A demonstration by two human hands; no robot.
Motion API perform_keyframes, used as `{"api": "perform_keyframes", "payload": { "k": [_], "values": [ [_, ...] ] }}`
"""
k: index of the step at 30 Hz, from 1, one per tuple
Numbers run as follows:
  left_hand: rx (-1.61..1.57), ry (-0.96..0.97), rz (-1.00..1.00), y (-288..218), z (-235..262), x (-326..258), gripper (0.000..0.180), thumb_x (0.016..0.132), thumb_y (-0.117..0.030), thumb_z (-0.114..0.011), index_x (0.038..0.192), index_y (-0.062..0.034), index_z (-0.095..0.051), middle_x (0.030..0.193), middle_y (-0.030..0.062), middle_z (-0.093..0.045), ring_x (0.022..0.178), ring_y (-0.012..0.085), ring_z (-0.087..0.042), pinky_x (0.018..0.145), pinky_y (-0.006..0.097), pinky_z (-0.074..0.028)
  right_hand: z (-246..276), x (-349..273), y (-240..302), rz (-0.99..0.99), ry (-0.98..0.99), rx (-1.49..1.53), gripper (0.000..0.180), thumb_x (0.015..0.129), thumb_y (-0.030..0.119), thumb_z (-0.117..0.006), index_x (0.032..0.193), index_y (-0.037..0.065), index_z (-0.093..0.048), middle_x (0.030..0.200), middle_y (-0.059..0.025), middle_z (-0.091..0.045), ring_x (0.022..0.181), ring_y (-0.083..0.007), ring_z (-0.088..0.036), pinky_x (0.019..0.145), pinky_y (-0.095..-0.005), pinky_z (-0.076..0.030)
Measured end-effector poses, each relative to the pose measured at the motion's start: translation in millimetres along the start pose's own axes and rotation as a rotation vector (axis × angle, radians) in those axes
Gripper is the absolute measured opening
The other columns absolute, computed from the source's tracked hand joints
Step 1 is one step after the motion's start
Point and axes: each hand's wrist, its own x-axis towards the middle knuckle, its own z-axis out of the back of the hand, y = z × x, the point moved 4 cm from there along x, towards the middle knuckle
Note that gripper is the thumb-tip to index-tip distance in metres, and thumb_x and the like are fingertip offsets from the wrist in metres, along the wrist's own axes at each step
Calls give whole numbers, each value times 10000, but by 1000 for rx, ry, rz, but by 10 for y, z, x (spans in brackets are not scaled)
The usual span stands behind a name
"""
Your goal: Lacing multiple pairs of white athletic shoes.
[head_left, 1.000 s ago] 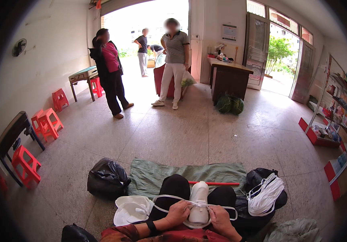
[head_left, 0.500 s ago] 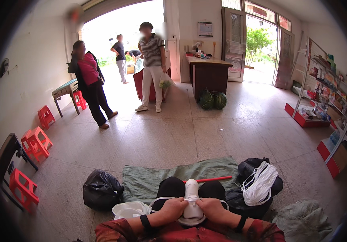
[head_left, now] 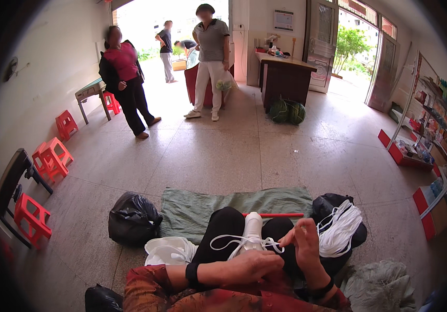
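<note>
Mid-threading, by the look of it: left hand (head_left: 252, 266) lies closed over the base of a white moulded shoe form (head_left: 251, 232) resting on the lap, right hand (head_left: 302, 244) pinches a flat white cord (head_left: 236, 241) looped across it. Next move likely needs the cord kept taut and the form steady. Just beside: limp white cord bundle (head_left: 339, 229) on a black bag (head_left: 332, 204), crumpled green cloth (head_left: 218, 205) on the floor, thin red stick (head_left: 280, 214), glossy black plastic bag (head_left: 132, 218).

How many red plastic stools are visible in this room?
5. One by the dark chair at lower left; two close together further along the left wall; one beyond them; one beside the green table. Others may be hidden.
</note>
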Motion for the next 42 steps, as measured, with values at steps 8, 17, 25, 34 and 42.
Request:
{"api": "perform_keyframes", "payload": {
  "k": [8,17,25,34,42],
  "values": [
    [697,-98,476,749,195,-146,64,832,-73,-604,851,-13,-614,884,185,-585,872,382,-585,743,444,-485,473,-149,-735,-213,-195,172,104,1030,197,-504,1004,97,-492,641,68,-327,509,-31,-286,496,-211,-333],
    [994,363,600,896,109,72,103,686,-57,-667,775,-10,-688,839,185,-663,845,333,-657,757,425,-538,496,-250,-838,-295,-170,109,69,1015,136,-508,971,83,-500,641,55,-380,504,-34,-347,473,-210,-354],
    [765,134,571,861,120,0,113,668,-27,-651,764,-6,-708,787,204,-685,786,371,-685,711,434,-555,462,-350,-910,-305,-198,132,109,1014,183,-534,963,101,-484,635,54,-391,498,-44,-345,476,-225,-365],
    [567,-14,720,1004,-8,-135,73,788,-77,-617,788,-31,-673,837,189,-660,843,372,-633,771,458,-509,403,-435,-864,-330,-144,91,80,1019,164,-510,980,104,-474,629,57,-370,487,-36,-317,478,-215,-352],
    [537,-291,467,1034,-60,-350,134,817,-42,-582,951,-32,-574,872,190,-611,867,384,-591,756,476,-471,367,-497,-909,-350,-117,61,76,1025,162,-490,987,100,-470,640,54,-377,503,-37,-317,499,-225,-357]
  ]
}}
